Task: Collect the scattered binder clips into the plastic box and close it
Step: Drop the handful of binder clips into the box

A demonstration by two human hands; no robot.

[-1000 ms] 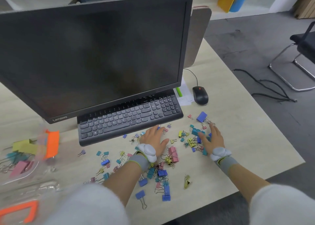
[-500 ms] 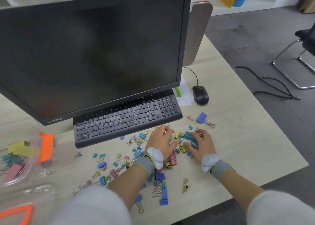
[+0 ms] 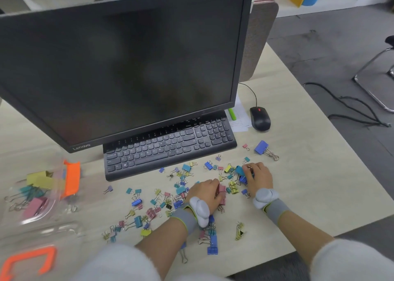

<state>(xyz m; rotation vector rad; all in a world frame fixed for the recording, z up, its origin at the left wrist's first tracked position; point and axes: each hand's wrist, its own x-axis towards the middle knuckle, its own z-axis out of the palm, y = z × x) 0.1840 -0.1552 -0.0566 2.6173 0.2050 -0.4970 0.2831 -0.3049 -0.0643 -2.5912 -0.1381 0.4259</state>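
Observation:
Several coloured binder clips (image 3: 136, 202) lie scattered on the desk in front of the keyboard. My left hand (image 3: 205, 193) is curled over a bunch of pink binder clips (image 3: 222, 192). My right hand (image 3: 259, 177) is closed on a teal binder clip (image 3: 239, 170) and a few blue ones under its fingers. A large blue clip (image 3: 261, 147) lies apart, beyond my right hand. The clear plastic box (image 3: 38, 195) with orange latches stands open at the far left and holds several large clips. Its clear lid (image 3: 27, 257) lies in front of it.
A black keyboard (image 3: 168, 148) and a dark monitor (image 3: 123, 67) stand right behind the clips. A black mouse (image 3: 260, 118) and a green pen (image 3: 232, 113) on paper lie at the right. The desk's front edge (image 3: 277, 255) runs close to my forearms.
Both hands pulled back toward me and curled shut, raking clips together. My left hand moved right onto the pink clips; my right hand closed on the teal and blue clips.

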